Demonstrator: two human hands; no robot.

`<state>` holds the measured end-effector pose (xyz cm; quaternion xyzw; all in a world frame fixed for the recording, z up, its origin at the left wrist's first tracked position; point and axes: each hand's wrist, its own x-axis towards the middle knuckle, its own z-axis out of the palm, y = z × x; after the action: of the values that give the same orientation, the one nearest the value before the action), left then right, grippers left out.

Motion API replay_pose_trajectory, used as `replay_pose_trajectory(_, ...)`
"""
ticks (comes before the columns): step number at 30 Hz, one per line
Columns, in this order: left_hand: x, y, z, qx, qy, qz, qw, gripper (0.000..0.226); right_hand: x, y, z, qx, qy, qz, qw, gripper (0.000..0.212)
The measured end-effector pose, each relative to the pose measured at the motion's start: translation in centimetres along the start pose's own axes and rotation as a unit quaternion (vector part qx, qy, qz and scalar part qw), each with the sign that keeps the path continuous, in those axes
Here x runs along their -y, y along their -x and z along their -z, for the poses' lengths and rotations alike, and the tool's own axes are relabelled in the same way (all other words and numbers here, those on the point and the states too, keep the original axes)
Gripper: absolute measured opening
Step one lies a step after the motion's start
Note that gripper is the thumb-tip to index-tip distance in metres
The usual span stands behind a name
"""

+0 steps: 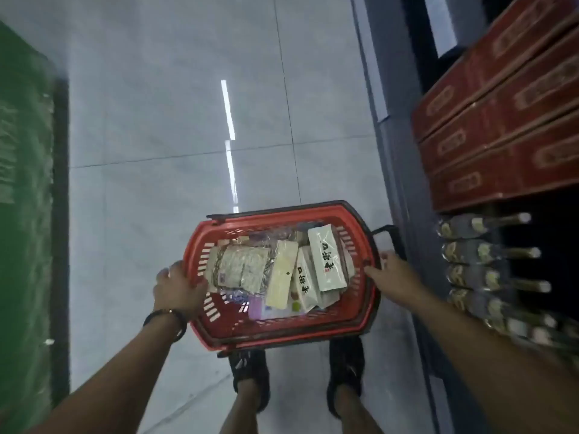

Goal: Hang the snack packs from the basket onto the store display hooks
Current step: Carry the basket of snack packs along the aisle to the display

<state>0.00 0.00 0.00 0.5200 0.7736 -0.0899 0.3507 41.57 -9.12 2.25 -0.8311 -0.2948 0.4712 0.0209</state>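
A red plastic basket (282, 332) hangs in front of me above the grey floor, held level by both hands. Several snack packs lie inside, among them a white pack with black lettering (327, 258), a pale yellow pack (282, 275) and a clear pack with a printed label (241, 267). My left hand (177, 288) grips the basket's left rim, thumb over the edge. My right hand (393, 272) grips the right rim beside the folded black handle (385, 230). No display hooks are in view.
A dark shelf unit runs along the right with stacked red boxes (501, 120) above and a row of bottles (488, 255) below. A green wall or display (22, 183) stands at the left. My two black shoes (250, 377) are under the basket.
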Motion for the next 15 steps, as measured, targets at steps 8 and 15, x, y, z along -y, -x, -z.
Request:
replay_pose_trajectory(8,2.6,-4.4,-4.1,-0.01,0.192,0.1,0.976,0.055,-3.2,-7.5,-3.5,0.02,-0.245,-0.114,0.963,0.044)
replay_pose_trajectory(15,0.6,-1.3,-0.2,-0.014,0.231,0.099,0.968,0.041,-3.7,-3.2,-0.4,0.015,-0.279,-0.13,0.951,0.019)
